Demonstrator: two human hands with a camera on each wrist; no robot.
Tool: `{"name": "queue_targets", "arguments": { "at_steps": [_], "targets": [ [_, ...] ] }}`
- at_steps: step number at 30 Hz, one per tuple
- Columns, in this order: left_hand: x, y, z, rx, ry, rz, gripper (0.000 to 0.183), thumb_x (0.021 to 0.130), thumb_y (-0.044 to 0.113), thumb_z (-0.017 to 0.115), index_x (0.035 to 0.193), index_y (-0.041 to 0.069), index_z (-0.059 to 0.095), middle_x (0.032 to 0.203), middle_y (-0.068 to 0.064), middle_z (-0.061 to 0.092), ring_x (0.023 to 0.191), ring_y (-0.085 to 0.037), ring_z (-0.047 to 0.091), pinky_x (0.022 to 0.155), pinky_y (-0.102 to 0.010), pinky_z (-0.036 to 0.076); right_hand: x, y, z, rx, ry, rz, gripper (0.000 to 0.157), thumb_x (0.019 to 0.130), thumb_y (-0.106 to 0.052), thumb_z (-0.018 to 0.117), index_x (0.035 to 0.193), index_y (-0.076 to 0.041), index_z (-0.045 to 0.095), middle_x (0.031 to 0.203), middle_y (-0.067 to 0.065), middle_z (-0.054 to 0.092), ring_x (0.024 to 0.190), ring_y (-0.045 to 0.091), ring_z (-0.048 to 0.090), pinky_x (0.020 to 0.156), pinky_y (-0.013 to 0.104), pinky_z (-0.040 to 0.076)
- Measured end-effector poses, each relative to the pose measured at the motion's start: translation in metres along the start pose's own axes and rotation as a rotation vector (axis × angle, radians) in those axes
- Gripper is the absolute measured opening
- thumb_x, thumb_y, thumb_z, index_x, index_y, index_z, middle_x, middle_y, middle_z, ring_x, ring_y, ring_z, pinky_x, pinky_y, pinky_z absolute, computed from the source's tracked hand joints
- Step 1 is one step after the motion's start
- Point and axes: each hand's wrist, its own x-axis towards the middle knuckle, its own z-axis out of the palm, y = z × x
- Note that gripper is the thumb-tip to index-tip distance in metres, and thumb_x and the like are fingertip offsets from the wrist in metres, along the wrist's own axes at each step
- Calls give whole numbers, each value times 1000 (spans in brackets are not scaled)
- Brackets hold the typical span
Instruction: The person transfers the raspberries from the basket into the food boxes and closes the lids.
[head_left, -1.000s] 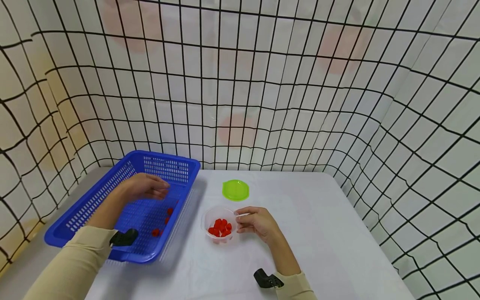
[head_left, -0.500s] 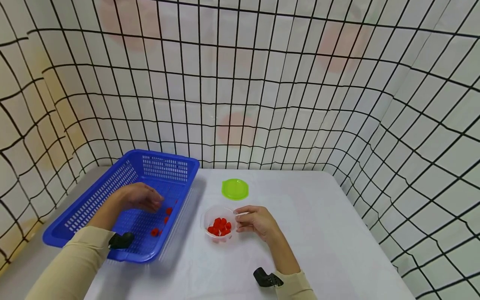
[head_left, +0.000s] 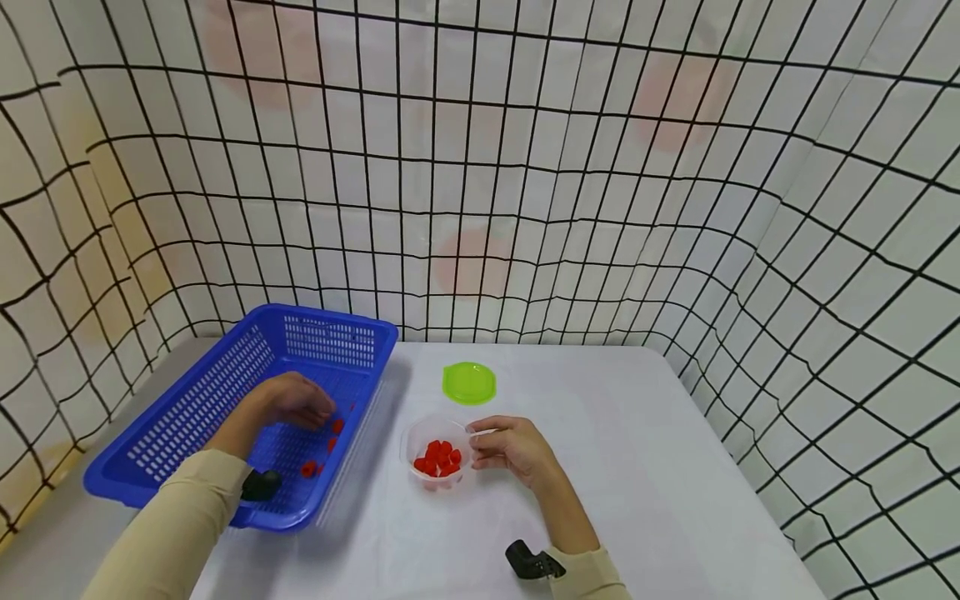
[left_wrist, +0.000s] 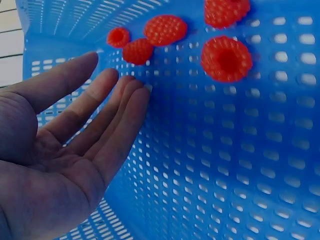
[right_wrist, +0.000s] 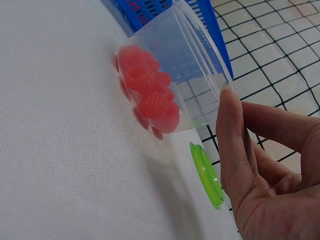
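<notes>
My left hand (head_left: 292, 402) reaches down inside the blue basket (head_left: 300, 518), with its fingers extended and nothing held. In the left wrist view, several red raspberries (left_wrist: 226, 59) lie on the basket's slotted plastic, just beyond my fingertips. On the white table, my right hand (head_left: 519, 450) holds the rim of a small clear plastic tub (head_left: 411, 440) at its right side, thumb and fingers at the edge. Several raspberries (right_wrist: 147, 87) are gathered on the tub's bottom. The tub stands upright and uncovered.
Behind the tub lies a bright green lid (head_left: 469, 383), flat on the white table (head_left: 600, 433). Black netting (head_left: 517, 208) hangs before a white backdrop at the back and both sides. The basket's raised walls surround my left hand.
My left hand has come down lower into the basket and then shifted slightly right, closer to the raspberries. My right hand and the tub stay where they were.
</notes>
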Motion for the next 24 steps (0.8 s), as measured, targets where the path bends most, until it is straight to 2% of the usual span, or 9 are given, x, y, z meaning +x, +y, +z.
{"name": "queue_targets", "arguments": {
  "at_steps": [9, 15, 24],
  "targets": [
    [8, 1, 7, 46, 35, -40, 24, 89, 6, 70, 108, -10, 71, 94, -13, 75, 91, -27, 73, 88, -44, 61, -2, -1, 1, 14, -7, -3, 30, 92, -5, 70, 118, 9, 68, 82, 8, 72, 64, 16, 69, 72, 34, 64],
    [9, 1, 8, 72, 25, -62, 20, 91, 5, 69, 106, -8, 72, 95, -12, 75, 90, -24, 72, 89, -43, 61, -2, -1, 0, 11, 0, 2, 29, 92, -6, 70, 118, 8, 68, 83, 9, 72, 65, 16, 69, 73, 34, 64],
    [9, 1, 10, 55, 13, -56, 18, 91, 2, 70, 106, -9, 71, 96, -13, 75, 94, -29, 72, 91, -45, 60, -1, 1, 0, -2, 12, 5, 29, 93, -7, 70, 118, 7, 69, 82, 8, 71, 65, 17, 69, 72, 33, 64]
  ]
}}
